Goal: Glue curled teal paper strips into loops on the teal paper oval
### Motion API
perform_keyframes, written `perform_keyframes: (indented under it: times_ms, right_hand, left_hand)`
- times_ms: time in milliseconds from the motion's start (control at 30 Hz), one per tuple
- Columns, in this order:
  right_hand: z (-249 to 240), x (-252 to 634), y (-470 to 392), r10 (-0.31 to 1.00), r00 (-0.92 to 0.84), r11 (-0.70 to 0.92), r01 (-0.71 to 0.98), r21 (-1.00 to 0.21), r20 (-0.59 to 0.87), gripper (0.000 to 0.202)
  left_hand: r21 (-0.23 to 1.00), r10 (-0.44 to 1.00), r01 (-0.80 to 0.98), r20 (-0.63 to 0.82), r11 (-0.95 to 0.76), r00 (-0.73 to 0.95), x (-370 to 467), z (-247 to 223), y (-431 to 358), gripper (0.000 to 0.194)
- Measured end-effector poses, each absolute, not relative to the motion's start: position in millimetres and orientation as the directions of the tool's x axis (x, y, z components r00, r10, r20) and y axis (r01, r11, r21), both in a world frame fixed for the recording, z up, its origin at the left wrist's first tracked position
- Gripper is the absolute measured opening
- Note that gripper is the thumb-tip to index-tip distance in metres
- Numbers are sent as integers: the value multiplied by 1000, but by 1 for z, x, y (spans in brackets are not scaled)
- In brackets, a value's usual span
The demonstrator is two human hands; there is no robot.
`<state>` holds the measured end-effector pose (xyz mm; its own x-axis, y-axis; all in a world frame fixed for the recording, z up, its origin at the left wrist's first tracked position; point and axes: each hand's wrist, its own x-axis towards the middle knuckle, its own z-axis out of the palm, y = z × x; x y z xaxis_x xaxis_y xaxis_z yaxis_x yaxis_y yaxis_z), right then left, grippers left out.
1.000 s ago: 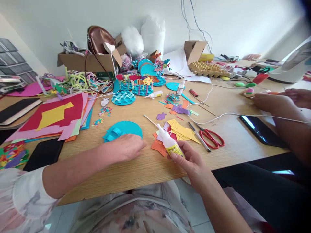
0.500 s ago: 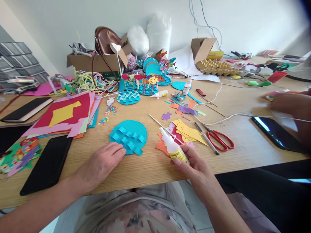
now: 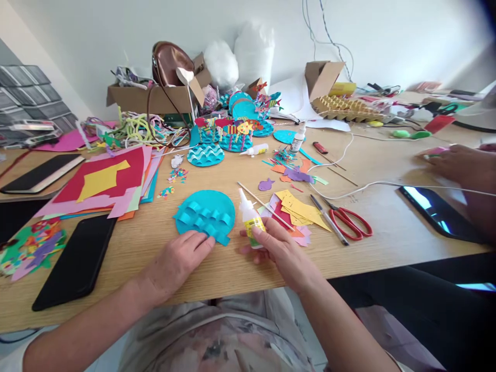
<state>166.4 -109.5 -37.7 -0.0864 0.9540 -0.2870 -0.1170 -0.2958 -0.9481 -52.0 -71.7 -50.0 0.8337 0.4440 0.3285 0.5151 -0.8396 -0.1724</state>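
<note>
A round turquoise paper disc (image 3: 211, 200) lies flat in front of me, with rows of wavy turquoise paper strips (image 3: 199, 223) across its lower half. My left hand (image 3: 184, 258) has its fingers pressed together on the disc's lower edge, over the lowest strip; its fingertips are partly hidden. In my right hand (image 3: 277, 245) is a white glue bottle (image 3: 253, 225) with a yellow label, its nozzle pointing up and slightly left, just right of the disc and apart from it. A thin wooden stick (image 3: 263, 202) lies behind the bottle, over coloured paper scraps (image 3: 300, 209).
Red-handled scissors (image 3: 351, 225) and a pen (image 3: 328, 219) lie to the right. Stacked coloured paper (image 3: 101, 181) and a black phone (image 3: 75, 261) are at left. Finished paper pieces (image 3: 225, 134) stand behind. Another person's hand (image 3: 459, 163) and a cable (image 3: 372, 184) are at right.
My right hand has brought the glue bottle left, closer to the disc, and tipped it more upright. My left hand has slid slightly right along the disc's lower edge.
</note>
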Motion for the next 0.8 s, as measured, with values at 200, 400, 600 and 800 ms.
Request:
perform_keyframes:
  times_ms: [200, 400, 600, 800]
  right_hand:
    - [-38, 154, -106, 950, -131, -296, -87, -951, -283, 31]
    - [-42, 148, -106, 940, -160, -328, -175, -928, -302, 30]
    - [-44, 145, -108, 938, -188, -339, -313, -887, -292, 24]
    - [-44, 144, -107, 934, -199, -349, -326, -879, -297, 25]
  left_hand:
    - [-109, 522, 580, 328, -807, 788, -52, -59, -72, 21]
    - [-150, 515, 609, 400, -779, 758, -38, -57, -73, 24]
    - [-173, 558, 640, 357, -749, 749, -31, -58, -72, 19]
    - [-231, 577, 670, 362, -706, 732, -25, -59, -71, 20]
